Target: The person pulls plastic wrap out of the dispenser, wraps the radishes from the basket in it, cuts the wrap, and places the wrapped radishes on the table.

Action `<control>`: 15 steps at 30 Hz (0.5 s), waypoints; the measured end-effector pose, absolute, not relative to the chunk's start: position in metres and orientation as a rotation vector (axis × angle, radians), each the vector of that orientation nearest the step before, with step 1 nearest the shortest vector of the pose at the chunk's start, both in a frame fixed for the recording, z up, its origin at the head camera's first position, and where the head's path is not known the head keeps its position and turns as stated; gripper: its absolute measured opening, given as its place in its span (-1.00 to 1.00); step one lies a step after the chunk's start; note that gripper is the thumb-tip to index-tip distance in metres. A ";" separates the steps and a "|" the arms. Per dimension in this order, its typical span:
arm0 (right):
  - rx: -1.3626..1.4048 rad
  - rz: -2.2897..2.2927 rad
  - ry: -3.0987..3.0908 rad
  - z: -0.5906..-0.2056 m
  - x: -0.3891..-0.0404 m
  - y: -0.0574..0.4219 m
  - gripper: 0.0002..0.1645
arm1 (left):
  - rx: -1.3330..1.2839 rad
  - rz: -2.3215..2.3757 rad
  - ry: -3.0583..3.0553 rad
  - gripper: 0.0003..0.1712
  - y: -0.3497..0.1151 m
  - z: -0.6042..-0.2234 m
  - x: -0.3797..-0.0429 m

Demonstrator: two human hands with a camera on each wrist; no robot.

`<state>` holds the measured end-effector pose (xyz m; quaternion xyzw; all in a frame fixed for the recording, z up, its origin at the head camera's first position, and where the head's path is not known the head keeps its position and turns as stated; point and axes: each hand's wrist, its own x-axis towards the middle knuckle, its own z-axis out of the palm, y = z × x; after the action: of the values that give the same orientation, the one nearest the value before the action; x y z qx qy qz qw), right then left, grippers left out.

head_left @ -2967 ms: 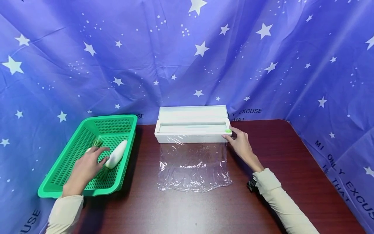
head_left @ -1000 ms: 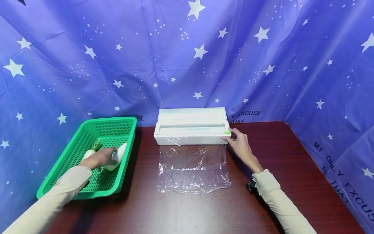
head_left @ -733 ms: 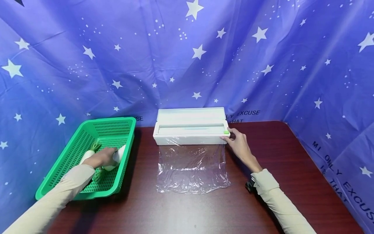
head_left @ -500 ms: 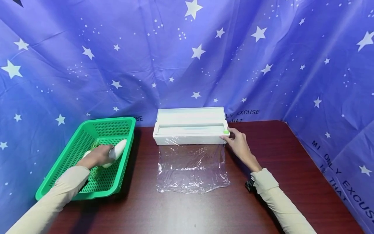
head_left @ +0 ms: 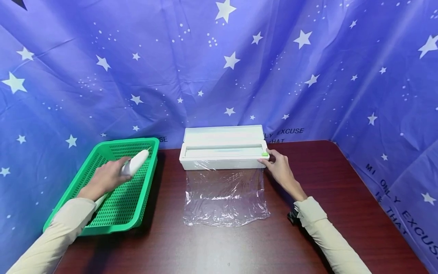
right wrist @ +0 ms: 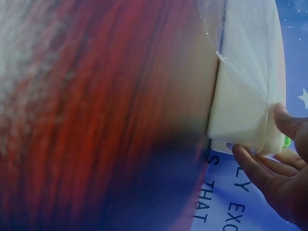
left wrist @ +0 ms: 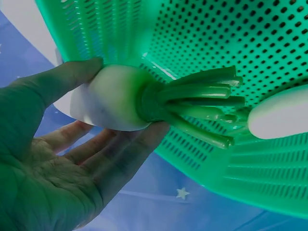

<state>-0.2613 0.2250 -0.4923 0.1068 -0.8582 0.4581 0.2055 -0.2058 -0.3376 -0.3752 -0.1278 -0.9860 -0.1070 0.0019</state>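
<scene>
L hand (head_left: 106, 176) has just raised the smooth white radish w/ cut green stalks (head_left: 138, 160), thumb & fingers round it, off the floor of the green slotted plastic basket (head_left: 113, 229) at L side of the glossy red-brown desk (head_left: 212, 251); pick-up looks made; 2nd white radish (left wrist: 281, 118) still in basket; R hand (head_left: 282, 171) unmoved, gripping R end of the long white lidded box (head_left: 222, 164) nr desk's back edge; clear crinkled film (head_left: 226, 198) spread in front, same as before.

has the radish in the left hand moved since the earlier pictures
Yes: against the green basket, the radish has risen and shifted toward the far rim.
</scene>
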 end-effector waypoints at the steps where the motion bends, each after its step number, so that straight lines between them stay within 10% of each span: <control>1: 0.293 1.267 -2.402 -0.491 -0.261 0.225 -0.40 | -0.408 -0.330 -3.076 -0.23 -0.335 -0.374 -0.205; 15: 0.297 1.255 -2.430 -0.490 -0.260 0.225 -0.40 | -0.564 -0.262 -2.840 -0.26 -0.289 -0.362 -0.192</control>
<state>-0.2605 0.2252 -0.4900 0.1060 -0.8666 0.4474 0.1940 -0.1920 -0.2887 -0.3620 -0.1926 -0.9702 -0.0894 0.1168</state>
